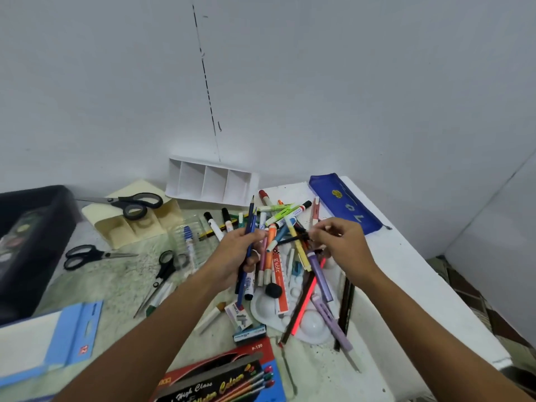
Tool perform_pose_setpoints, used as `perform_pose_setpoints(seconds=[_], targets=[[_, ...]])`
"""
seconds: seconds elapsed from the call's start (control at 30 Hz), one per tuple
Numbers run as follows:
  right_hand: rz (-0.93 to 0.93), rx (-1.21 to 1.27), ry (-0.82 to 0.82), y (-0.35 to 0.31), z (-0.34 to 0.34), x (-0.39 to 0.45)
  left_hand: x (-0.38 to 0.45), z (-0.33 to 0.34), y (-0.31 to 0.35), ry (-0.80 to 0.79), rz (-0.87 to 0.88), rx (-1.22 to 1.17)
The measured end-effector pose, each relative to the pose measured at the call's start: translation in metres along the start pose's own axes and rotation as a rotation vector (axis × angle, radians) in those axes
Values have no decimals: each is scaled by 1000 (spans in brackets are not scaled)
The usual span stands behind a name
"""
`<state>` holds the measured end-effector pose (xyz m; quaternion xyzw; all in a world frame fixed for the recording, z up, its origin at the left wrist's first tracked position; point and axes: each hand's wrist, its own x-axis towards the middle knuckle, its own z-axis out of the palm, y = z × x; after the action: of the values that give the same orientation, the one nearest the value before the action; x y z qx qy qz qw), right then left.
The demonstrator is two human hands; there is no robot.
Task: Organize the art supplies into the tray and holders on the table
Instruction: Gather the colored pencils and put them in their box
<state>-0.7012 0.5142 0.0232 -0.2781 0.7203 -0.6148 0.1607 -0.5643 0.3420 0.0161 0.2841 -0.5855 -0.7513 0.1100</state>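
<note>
My left hand [237, 253] grips a bundle of blue pencils [249, 227], gathering them for sorting, while my right hand [339, 242] pinches a thin black pen [293, 238] from the pile; the white divided tray [211, 181] waits at twelve o'clock.

Centre frame, a white divided tray [211, 181]; left of it a cream holder [136, 224] and black-handled scissors [130, 204]. Upper right, a blue pencil case [345, 204]. Bottom, a red pencil box [220, 375]. The surface [121, 280] is speckled pale green.
</note>
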Motion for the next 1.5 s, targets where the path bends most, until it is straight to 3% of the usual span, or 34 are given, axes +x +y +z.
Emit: perform_pose_setpoints(seconds=[0.13, 0.23, 0.43, 0.7, 0.87, 0.97, 1.23, 1.5], targets=[[-7, 260, 88, -7, 2, 14, 11, -3, 8, 12, 10, 13], [-21, 321, 111, -26, 2, 33, 16, 1, 16, 5, 53, -5], [50, 237, -130, -55, 14, 55, 17, 28, 19, -186, 68, 42], [244, 186, -9, -39, -5, 52, 17, 37, 11, -224, 94, -142], [433, -203, -112, 4, -37, 24, 23, 36, 16, -239, 44, -227], [519, -300, -178, 19, -37, 8, 29, 41, 17, -235, 14, -261], [654, -79, -169, 27, -17, -1, 35, 50, 14, -210, -44, -326], [705, -103, -168, 26, -7, 0, 33, 47, 18, -194, -43, -347]])
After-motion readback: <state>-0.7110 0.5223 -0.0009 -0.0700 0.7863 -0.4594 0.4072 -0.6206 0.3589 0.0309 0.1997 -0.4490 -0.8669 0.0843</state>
